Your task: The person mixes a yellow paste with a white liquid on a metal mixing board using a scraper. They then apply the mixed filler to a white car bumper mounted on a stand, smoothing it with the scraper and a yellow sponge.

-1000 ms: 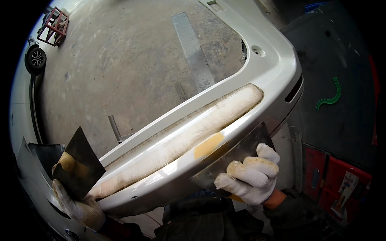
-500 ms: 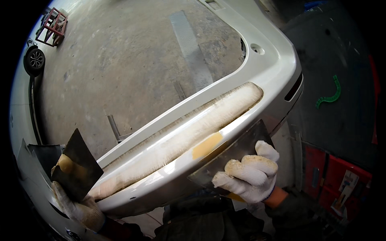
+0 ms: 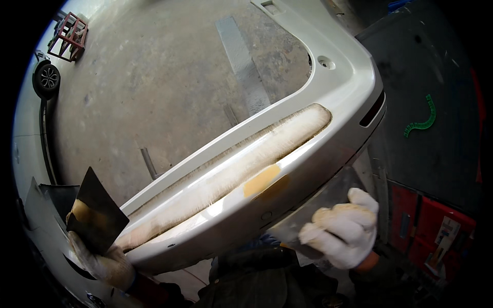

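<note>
A white car bumper (image 3: 354,87) runs diagonally before me, with a dull sanded strip (image 3: 231,177) along its upper face. On its near edge is a smooth yellow putty patch (image 3: 262,180), reaching down over the curve. My left hand (image 3: 110,268), in a stained white glove, grips a dark flat putty board (image 3: 100,218) with a yellowish lump of putty on it, by the bumper's left end. My gloved right hand (image 3: 344,231) is closed on a thin, flat grey spreader (image 3: 321,200), just off the bumper's near side, below and right of the patch.
A dark panel with a curved green strip (image 3: 423,123) lies to the right, above red boxes (image 3: 449,231). On the concrete floor beyond the bumper are a grey band (image 3: 239,56) and metal strips. A car wheel (image 3: 48,78) and red rack (image 3: 69,37) stand far left.
My right hand and the spreader have moved right and down, off the putty patch, uncovering its lower part. My left hand and the board have hardly moved.
</note>
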Motion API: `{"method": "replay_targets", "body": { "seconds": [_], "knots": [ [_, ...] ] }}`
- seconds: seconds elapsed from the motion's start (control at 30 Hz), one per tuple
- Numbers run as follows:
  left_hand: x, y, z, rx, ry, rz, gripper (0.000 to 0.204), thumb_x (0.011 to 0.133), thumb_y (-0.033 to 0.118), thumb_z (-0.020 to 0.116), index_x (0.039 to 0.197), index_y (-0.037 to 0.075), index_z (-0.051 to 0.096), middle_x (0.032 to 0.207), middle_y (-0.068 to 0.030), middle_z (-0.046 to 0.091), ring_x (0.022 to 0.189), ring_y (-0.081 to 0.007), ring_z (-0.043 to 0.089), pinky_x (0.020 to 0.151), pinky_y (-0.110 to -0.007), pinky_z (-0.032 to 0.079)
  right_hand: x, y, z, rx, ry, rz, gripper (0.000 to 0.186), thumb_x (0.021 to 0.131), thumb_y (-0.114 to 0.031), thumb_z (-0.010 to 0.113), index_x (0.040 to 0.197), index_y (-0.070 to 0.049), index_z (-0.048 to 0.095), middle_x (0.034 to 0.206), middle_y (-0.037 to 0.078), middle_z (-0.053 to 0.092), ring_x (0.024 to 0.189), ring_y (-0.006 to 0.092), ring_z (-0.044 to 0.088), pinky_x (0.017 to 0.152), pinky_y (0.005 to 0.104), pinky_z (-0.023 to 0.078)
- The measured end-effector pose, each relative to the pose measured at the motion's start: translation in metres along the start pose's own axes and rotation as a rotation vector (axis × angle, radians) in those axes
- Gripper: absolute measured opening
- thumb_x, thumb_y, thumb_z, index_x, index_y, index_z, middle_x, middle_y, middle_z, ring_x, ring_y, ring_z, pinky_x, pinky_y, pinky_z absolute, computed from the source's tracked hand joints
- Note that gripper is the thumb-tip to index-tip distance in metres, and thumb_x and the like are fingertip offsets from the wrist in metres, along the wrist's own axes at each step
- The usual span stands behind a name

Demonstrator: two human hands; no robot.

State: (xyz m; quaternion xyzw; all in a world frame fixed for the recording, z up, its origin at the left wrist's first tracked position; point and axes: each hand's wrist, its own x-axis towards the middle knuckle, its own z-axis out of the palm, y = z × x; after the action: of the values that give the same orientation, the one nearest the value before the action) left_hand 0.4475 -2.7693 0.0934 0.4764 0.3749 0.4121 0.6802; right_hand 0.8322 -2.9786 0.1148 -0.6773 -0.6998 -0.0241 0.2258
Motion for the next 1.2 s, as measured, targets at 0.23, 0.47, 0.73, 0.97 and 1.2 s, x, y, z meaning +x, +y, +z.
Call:
{"method": "replay_targets", "body": {
  "seconds": [0.23,0.47,0.73,0.97,1.2],
  "knots": [
    [-0.044,-0.004,0.072,-0.002,-0.018,0.074,0.042,0.096,0.017,0.062,0.127,-0.01,0.051,0.094,-0.0206,0.07,0.08,-0.0279,0.072,0.074,-0.035,0.061,0.0,-0.023,-0.042,0.732,0.277,0.523,0.031,0.075,0.009,0.071,0.105,0.0,0.065,0.098,0.018,0.071,0.087,0.0291,0.07,0.076,0.0383,0.058],
    [-0.074,0.014,0.129,0.349,0.103,0.165,0.036,0.098,0.016,0.059,0.131,0.003,0.055,0.102,-0.0194,0.067,0.076,-0.0237,0.068,0.061,-0.033,0.059,0.028,-0.036,-0.043,1.498,-0.323,0.355,0.027,0.085,0.004,0.064,0.111,0.007,0.069,0.109,0.025,0.069,0.087,0.0264,0.069,0.077,0.0336,0.055],
    [-0.105,0.004,0.043,1.346,0.66,0.531,0.058,0.098,0.028,0.056,0.138,-0.013,0.045,0.134,-0.0277,0.056,0.12,-0.0347,0.058,0.104,-0.042,0.045,0.017,0.005,-0.011,1.154,0.005,1.16,0.018,0.097,-0.013,0.059,0.091,0.003,0.065,0.078,-0.001,0.063,0.068,0.0029,0.054,0.059,0.0212,0.044],
    [-0.072,-0.011,0.015,0.564,0.453,0.447,0.044,0.105,0.017,0.042,0.141,-0.008,0.044,0.125,-0.027,0.061,0.085,-0.027,0.067,0.068,-0.029,0.055,0.011,-0.016,0.008,1.167,-0.02,1.258,0.018,0.096,-0.012,0.061,0.085,0.001,0.066,0.073,-0.001,0.06,0.068,0.0026,0.05,0.059,0.0212,0.043],
    [-0.077,-0.001,0.012,0.949,0.186,0.75,0.036,0.103,0.009,0.043,0.136,-0.006,0.049,0.105,-0.0223,0.063,0.083,-0.0231,0.063,0.068,-0.032,0.053,0.036,-0.063,-0.009,1.356,-0.397,0.864,0.015,0.093,-0.007,0.065,0.102,0.004,0.069,0.083,0.005,0.069,0.076,0.0072,0.06,0.068,0.0232,0.05]
  ]
}}
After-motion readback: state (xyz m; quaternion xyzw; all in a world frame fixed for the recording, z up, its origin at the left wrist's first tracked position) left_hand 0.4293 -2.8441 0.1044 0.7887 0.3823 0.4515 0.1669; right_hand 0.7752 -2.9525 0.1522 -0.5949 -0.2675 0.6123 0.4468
